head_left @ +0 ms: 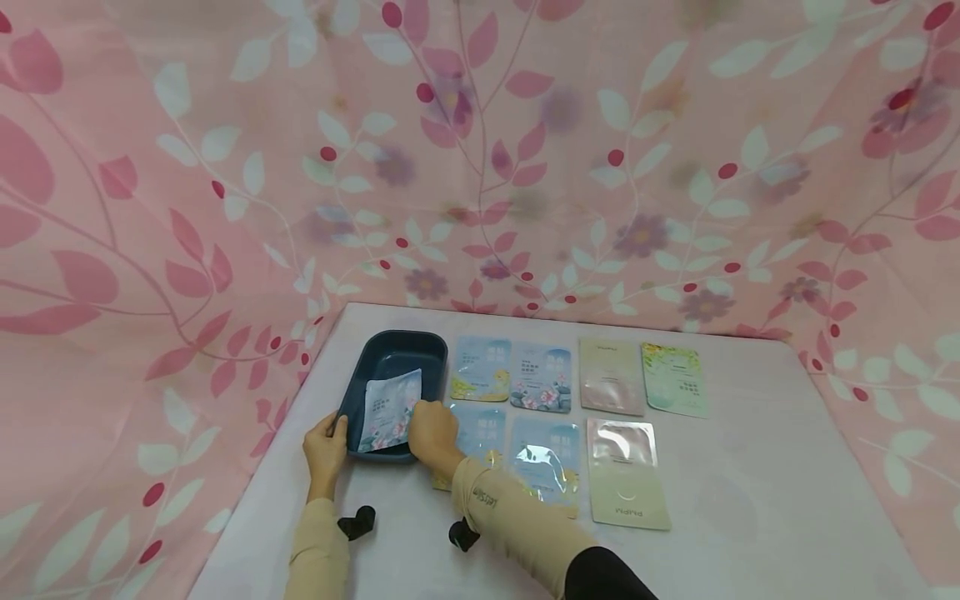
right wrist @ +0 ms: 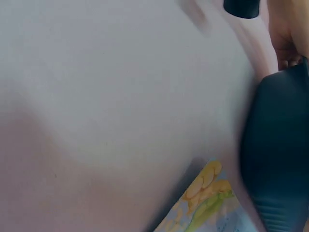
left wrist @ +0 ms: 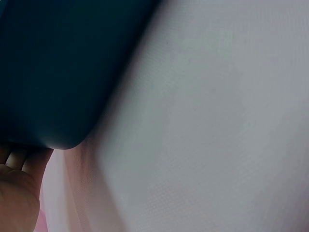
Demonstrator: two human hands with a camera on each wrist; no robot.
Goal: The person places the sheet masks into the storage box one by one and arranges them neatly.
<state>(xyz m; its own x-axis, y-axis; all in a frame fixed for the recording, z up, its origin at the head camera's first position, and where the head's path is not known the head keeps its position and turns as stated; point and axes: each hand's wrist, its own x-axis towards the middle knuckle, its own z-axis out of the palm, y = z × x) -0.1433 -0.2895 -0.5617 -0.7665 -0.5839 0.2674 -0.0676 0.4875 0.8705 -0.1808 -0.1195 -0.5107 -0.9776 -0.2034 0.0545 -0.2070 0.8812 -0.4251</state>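
Observation:
My left hand (head_left: 325, 450) grips the left side of a dark blue plastic bin (head_left: 397, 340), its thumb at the rim; in the left wrist view its fingers (left wrist: 35, 162) meet the bin's lower edge. A pale blue face mask packet (head_left: 388, 408) with pink flowers lies tilted inside the bin. My right hand (head_left: 435, 433) pinches that packet's right edge, above the bin's right rim. Those fingertips are mostly hidden. Beneath the right forearm, another blue mask packet (head_left: 476, 425) is partly covered.
Right of the bin lie several packets in two rows: a blue one with yellow (head_left: 481, 369), a flowered one (head_left: 541, 377), a blue one (head_left: 546, 458), two green-and-silver ones (head_left: 611, 375) and a bright green one (head_left: 674, 379). White cloth covers the table (head_left: 780, 467); a floral curtain (head_left: 525, 167) hangs behind.

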